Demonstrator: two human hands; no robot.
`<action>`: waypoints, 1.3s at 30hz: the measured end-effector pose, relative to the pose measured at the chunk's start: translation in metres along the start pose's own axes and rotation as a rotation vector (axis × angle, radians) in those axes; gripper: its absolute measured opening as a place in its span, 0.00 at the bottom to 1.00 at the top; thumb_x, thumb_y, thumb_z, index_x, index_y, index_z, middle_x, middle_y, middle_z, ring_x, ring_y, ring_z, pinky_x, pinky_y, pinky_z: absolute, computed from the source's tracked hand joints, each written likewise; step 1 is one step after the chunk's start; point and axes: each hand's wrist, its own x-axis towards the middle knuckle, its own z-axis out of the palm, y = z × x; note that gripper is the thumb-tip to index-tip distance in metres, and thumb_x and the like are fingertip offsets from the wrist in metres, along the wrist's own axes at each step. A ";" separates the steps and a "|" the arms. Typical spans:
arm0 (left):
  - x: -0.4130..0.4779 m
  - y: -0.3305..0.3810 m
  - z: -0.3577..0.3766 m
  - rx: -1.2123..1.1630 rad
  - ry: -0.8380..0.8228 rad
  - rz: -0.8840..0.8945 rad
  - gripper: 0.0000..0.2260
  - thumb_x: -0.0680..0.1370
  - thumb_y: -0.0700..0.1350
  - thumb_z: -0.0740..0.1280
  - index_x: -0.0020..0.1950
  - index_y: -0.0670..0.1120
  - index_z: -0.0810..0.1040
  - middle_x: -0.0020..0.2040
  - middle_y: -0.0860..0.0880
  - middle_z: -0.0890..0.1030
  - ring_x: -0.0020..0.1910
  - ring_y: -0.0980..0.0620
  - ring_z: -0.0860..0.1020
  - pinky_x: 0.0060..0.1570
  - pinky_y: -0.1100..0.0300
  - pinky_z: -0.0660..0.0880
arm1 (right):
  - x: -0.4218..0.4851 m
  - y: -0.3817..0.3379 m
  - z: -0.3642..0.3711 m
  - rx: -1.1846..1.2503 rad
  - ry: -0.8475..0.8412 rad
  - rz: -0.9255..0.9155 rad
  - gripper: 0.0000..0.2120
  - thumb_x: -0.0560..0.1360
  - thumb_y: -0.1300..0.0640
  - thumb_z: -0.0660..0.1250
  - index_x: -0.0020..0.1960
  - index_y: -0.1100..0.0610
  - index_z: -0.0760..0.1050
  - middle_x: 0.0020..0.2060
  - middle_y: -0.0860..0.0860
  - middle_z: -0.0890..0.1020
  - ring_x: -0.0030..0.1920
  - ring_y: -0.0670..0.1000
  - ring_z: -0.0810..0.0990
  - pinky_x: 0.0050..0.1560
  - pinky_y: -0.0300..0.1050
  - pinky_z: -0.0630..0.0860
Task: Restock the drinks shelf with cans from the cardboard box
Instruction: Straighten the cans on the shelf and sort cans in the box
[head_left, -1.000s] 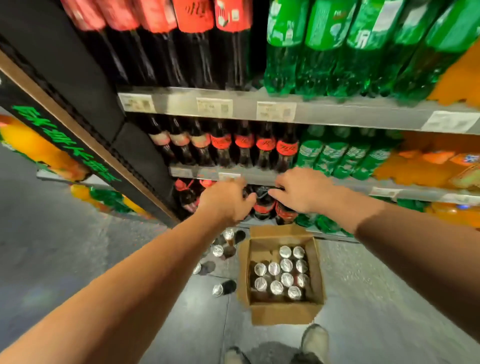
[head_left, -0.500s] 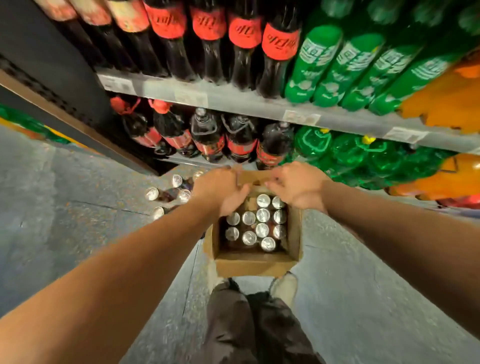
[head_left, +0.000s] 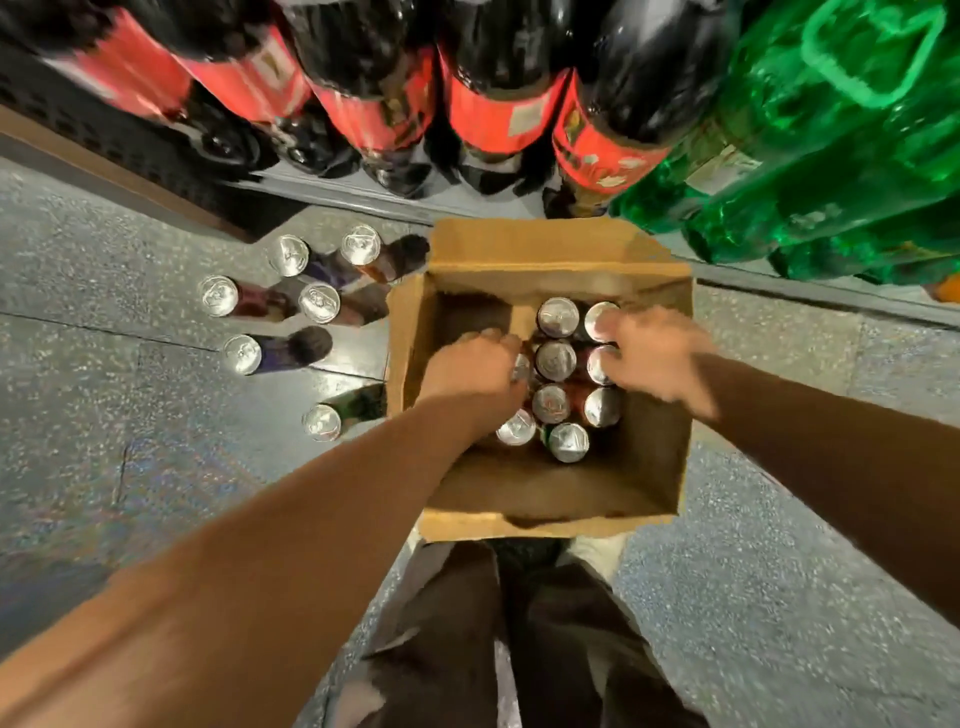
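Both hands were down in the cardboard box (head_left: 658, 467) at frame centre in the head view. Cans (head_left: 556, 359) stood upright, long axes vertical, directly beneath the left hand (head_left: 472, 370) and the blurred right hand (head_left: 649, 358). Neither hand's grip on a can could be confirmed.

Bright, even light, can tops (head_left: 557, 317) glinting white between left hand (head_left: 475, 366) and right hand (head_left: 652, 358). Right hand smears with motion blur; bottles (head_left: 498, 78) beyond both hands stretch and soften.
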 end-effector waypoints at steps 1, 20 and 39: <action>0.011 -0.002 0.013 -0.008 0.008 -0.008 0.17 0.78 0.51 0.61 0.66 0.48 0.70 0.62 0.46 0.74 0.61 0.45 0.72 0.54 0.51 0.72 | 0.014 0.001 0.010 -0.015 -0.139 0.001 0.18 0.81 0.54 0.57 0.68 0.62 0.68 0.58 0.62 0.76 0.58 0.60 0.76 0.54 0.49 0.72; 0.149 0.012 0.101 0.431 0.200 0.455 0.18 0.83 0.41 0.48 0.73 0.42 0.61 0.67 0.45 0.68 0.65 0.46 0.66 0.56 0.54 0.65 | 0.091 0.036 0.080 -0.701 0.252 -0.157 0.16 0.72 0.64 0.55 0.49 0.53 0.79 0.42 0.50 0.82 0.35 0.46 0.80 0.34 0.38 0.71; 0.146 -0.005 0.086 0.330 0.095 0.291 0.16 0.81 0.39 0.57 0.68 0.47 0.65 0.59 0.43 0.74 0.52 0.40 0.77 0.35 0.53 0.66 | 0.107 0.037 0.074 -0.407 0.131 -0.176 0.16 0.80 0.63 0.53 0.66 0.64 0.69 0.59 0.60 0.75 0.56 0.61 0.77 0.43 0.47 0.66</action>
